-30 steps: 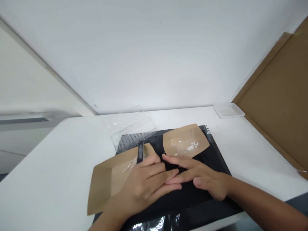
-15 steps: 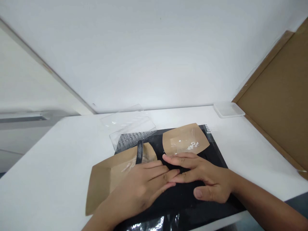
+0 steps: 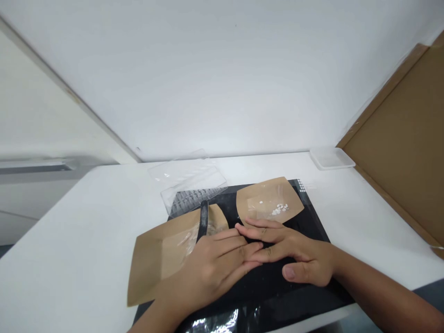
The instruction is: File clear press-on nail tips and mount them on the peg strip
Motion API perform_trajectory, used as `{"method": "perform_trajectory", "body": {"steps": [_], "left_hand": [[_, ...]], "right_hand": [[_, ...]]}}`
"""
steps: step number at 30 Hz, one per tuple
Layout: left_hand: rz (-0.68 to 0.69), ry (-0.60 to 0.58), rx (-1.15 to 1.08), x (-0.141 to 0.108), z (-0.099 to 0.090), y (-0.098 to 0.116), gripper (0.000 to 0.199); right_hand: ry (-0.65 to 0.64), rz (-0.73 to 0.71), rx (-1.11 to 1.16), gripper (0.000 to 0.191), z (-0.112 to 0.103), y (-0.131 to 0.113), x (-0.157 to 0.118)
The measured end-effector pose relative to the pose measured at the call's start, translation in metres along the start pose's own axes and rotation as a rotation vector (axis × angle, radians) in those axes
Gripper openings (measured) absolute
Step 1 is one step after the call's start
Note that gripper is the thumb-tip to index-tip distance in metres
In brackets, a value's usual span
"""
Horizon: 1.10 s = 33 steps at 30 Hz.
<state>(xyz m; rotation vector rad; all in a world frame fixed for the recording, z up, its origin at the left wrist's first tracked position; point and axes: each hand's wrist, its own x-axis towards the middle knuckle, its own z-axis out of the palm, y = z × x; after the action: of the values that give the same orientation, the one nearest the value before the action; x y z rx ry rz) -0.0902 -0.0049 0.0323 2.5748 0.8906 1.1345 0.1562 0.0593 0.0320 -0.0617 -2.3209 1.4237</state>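
On the black mat (image 3: 277, 303), flat left hand (image 3: 208, 273) beside a far-pointing black strip (image 3: 204, 222), right hand (image 3: 294, 254) spread.

Black mat (image 3: 277, 296) — kraft-brown paper trays (image 3: 268, 200), white specks.

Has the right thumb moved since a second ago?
Yes. The right thumb has shifted toward the person, and now sits farther from the far edge of the black mat than it did.
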Motion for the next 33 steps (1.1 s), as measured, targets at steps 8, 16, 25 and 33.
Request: {"method": "perform_trajectory", "body": {"steps": [8,16,25,33], "left_hand": [[0.011,-0.043,0.005,0.003,-0.001,0.002,0.017],[-0.018,-0.192,-0.04,0.003,-0.011,0.002,0.02],[-0.12,-0.33,-0.114,0.0,-0.018,0.0,0.027],[-0.115,-0.287,-0.174,-0.003,-0.021,-0.003,0.028]], "right_hand": [[0.071,-0.047,-0.012,0.052,0.005,0.004,0.0],[-0.016,-0.01,-0.063,0.057,-0.003,0.007,-0.002],[-0.06,0.037,-0.046,0.066,-0.007,0.006,-0.004],[-0.082,0.098,0.081,0.06,-0.017,-0.007,0.001]]}}
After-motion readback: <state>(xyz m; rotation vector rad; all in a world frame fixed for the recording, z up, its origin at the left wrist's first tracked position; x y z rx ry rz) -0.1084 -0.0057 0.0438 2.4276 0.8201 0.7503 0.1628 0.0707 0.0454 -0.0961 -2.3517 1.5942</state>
